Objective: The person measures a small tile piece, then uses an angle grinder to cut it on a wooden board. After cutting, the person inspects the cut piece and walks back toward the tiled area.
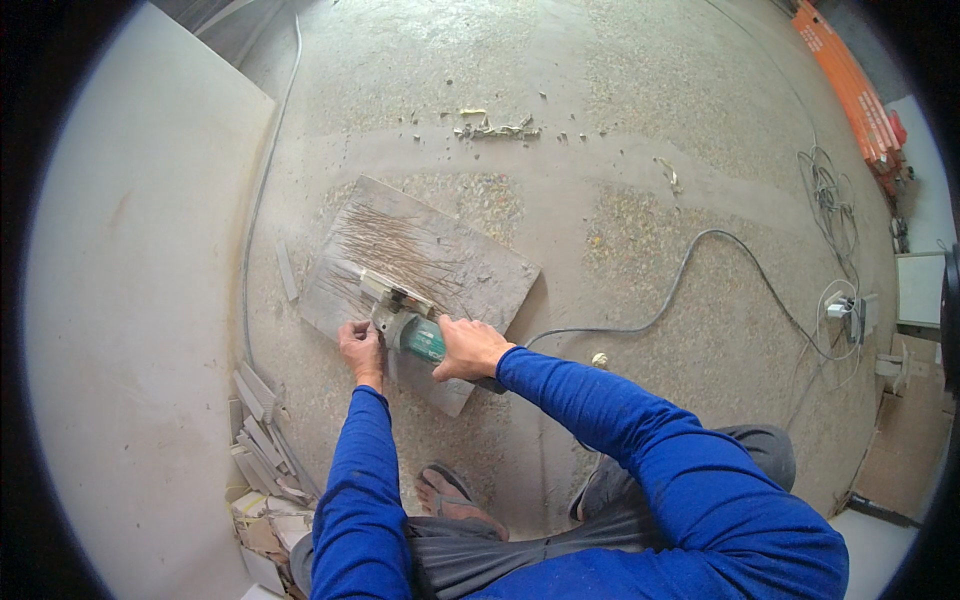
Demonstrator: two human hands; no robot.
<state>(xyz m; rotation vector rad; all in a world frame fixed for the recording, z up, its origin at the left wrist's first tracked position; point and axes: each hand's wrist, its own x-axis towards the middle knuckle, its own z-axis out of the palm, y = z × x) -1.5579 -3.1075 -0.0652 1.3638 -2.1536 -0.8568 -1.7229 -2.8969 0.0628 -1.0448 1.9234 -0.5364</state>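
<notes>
A handheld tile cutter (422,338) with a green body and a grey metal head is in my right hand (472,348), whose fingers wrap round its body. My left hand (362,350) is at the head of the cutter with its fingers curled in; what lies between them is hidden. The cutter is over a grey slab (490,262), which lies slantwise on the floor. Many dark cut lines score the upper left part of the slab. From the rear of the cutter a grey cord (640,325) curves off to the right.
Tile strips and scraps (262,440) are heaped at the lower left beside a large pale panel (140,300). A single strip (287,270) lies left of the slab. Debris (500,130) is scattered farther off. Coiled cable (830,200) and a power strip (855,318) are at right.
</notes>
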